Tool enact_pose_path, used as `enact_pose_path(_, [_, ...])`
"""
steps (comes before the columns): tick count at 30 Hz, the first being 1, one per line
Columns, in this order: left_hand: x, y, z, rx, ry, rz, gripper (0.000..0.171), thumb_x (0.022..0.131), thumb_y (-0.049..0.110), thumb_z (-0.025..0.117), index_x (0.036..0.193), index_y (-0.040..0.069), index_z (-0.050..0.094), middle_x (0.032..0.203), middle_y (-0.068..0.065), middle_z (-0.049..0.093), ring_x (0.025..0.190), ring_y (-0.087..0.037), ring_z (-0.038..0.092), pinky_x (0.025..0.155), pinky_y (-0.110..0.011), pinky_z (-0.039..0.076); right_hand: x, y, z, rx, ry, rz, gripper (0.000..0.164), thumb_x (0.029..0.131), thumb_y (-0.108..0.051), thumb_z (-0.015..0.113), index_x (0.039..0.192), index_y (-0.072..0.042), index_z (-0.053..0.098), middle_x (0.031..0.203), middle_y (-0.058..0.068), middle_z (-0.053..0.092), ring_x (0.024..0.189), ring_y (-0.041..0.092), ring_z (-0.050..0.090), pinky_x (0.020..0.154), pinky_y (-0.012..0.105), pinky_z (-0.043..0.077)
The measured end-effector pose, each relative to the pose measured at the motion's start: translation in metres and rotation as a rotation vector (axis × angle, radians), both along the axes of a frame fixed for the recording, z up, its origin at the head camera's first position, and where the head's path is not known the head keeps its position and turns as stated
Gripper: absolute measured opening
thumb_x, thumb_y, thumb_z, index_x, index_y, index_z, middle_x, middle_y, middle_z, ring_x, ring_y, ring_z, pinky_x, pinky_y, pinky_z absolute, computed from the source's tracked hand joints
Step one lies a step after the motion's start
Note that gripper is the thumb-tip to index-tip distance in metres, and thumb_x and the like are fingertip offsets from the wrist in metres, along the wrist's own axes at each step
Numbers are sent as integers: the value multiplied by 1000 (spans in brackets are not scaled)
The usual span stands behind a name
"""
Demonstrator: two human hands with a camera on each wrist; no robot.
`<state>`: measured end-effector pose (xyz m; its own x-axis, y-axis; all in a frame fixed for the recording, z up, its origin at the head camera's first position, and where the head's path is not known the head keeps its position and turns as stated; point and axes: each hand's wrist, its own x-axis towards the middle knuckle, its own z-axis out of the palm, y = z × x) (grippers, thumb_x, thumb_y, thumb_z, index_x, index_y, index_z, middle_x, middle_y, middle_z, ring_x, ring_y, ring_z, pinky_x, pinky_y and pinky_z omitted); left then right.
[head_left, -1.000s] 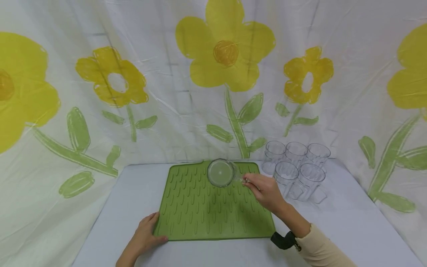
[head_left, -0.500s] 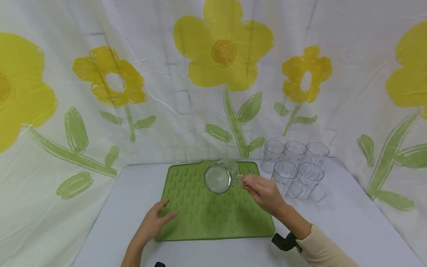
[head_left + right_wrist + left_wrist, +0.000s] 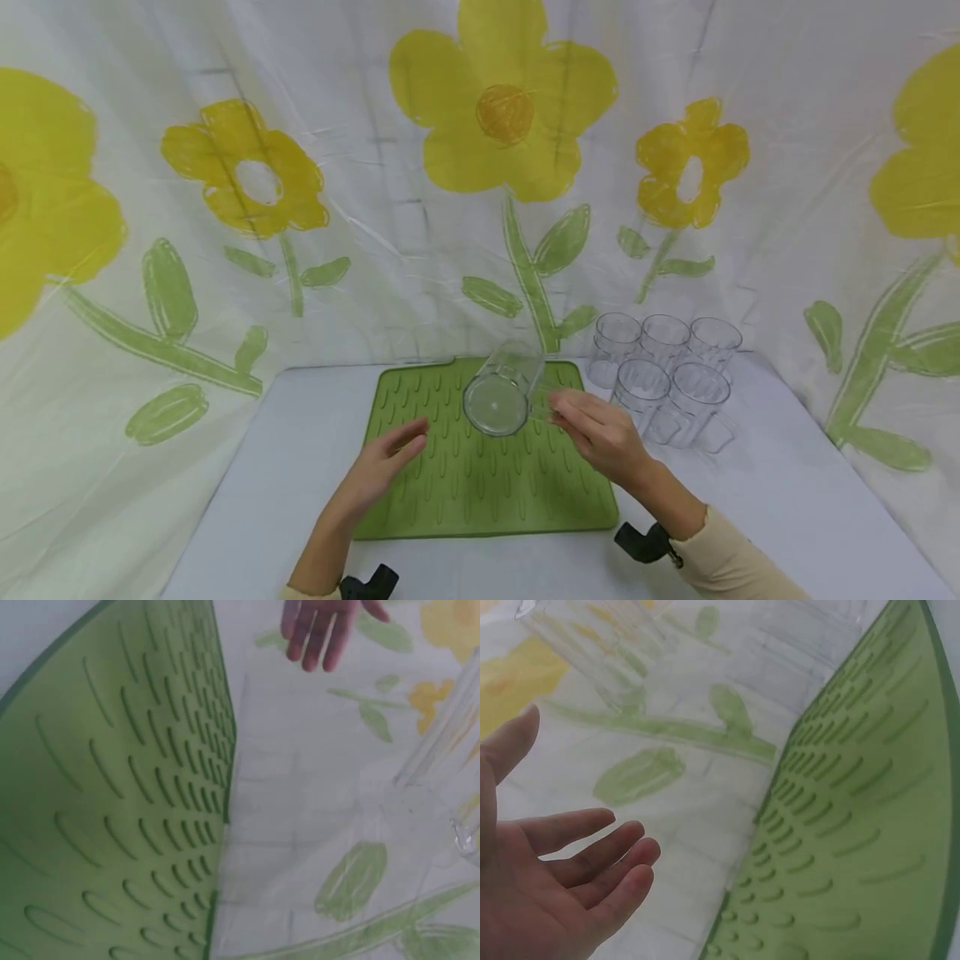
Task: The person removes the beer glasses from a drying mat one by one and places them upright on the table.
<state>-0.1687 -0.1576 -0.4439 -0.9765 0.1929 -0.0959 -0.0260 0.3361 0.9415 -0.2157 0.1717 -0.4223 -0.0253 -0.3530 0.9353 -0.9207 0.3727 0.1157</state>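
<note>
My right hand (image 3: 600, 433) grips the handle of a clear glass mug (image 3: 497, 404) above the green ridged drying mat (image 3: 480, 500). The mug is tilted, with one round end facing the head camera and its body slanting up and away. To the left of it, my left hand (image 3: 382, 467) hovers over the mat with fingers extended and holds nothing. Its spread fingers show in the left wrist view, below part of the glass mug (image 3: 600, 652). At the right edge of the right wrist view, the mug's side (image 3: 450, 742) is visible; the gripping fingers are out of that frame.
Several clear glass mugs (image 3: 697, 400) stand upright in two rows at the back right of the white table (image 3: 795, 500), beside the mat. A white curtain (image 3: 375, 267) painted with yellow flowers hangs right behind the table.
My left hand has left the mat's front left corner and moved up and right toward the mug. The mug has tilted, showing more of its side, while my right hand stays nearly in place.
</note>
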Motion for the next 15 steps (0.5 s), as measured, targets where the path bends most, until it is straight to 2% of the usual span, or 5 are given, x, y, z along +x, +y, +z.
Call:
enact_pose_path(3, [-3,5,5,12,13,-59,56,100,35,53,145,4,43,146,-15,50,137,-35,45,115,-54,36,1,0,1,2,18,5,22,95,-11,61,93,6,74,89,19,74,79,31,72,81,29,61])
enact_pose_path(9, [-7,10,14,35,34,-225,54,105,28,44,149,-2,33,147,-23,46,137,-40,43,114,-57,35,2,-2,3,18,81,10,21,95,-9,61,91,7,74,85,20,74,77,32,72,75,33,62])
enact_pose_path(15, [-10,15,24,101,23,-260,56,107,34,36,150,-1,31,147,-24,45,137,-41,43,116,-59,29,5,-5,5,49,161,-3,20,96,-7,60,88,6,73,82,18,74,74,31,72,68,34,62])
